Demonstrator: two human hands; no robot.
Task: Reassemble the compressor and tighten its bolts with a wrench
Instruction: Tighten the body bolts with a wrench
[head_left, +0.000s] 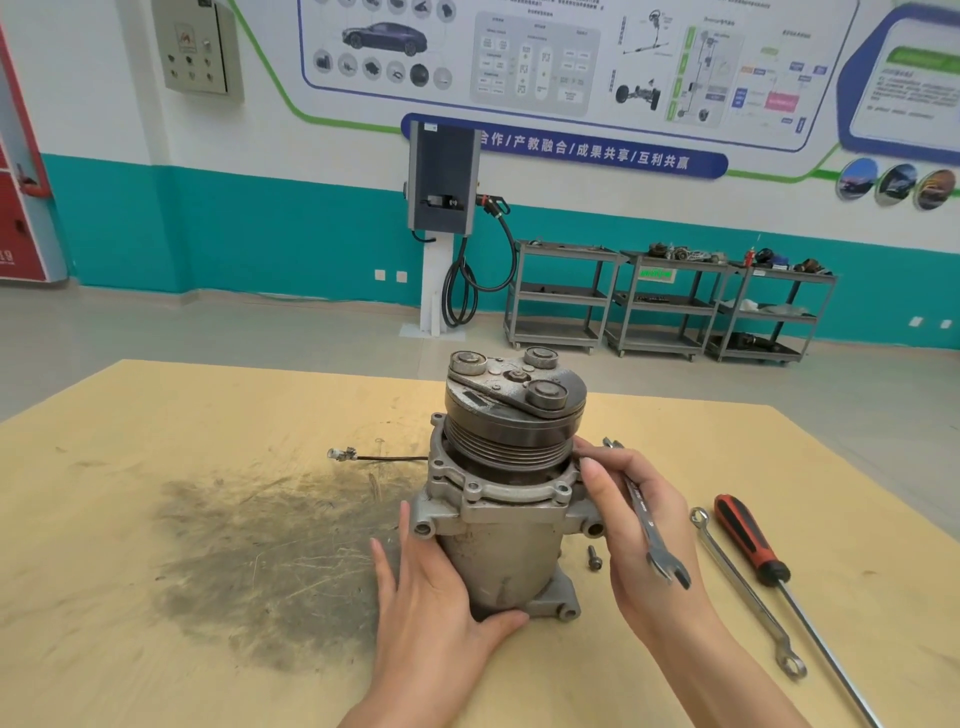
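A grey metal compressor (498, 551) stands upright on the bench, its black grooved pulley and clutch plate (514, 410) on top. My left hand (431, 592) wraps the lower left of the body, thumb across the front near the base. My right hand (639, 540) grips an open-ended wrench (647, 519) and lies against the right side of the flange. The wrench's far end sits by the flange rim, and its open jaw sticks out toward me. One loose bolt (593, 557) lies on the bench between the compressor and my right hand.
A ring spanner (748, 592) and a red-and-black screwdriver (748, 540) lie to the right on the tan bench (156, 649). A thin black wire with a connector (340, 455) runs left from the compressor. A dark grease stain (260, 561) covers the bench's left-middle. Tool carts stand far behind.
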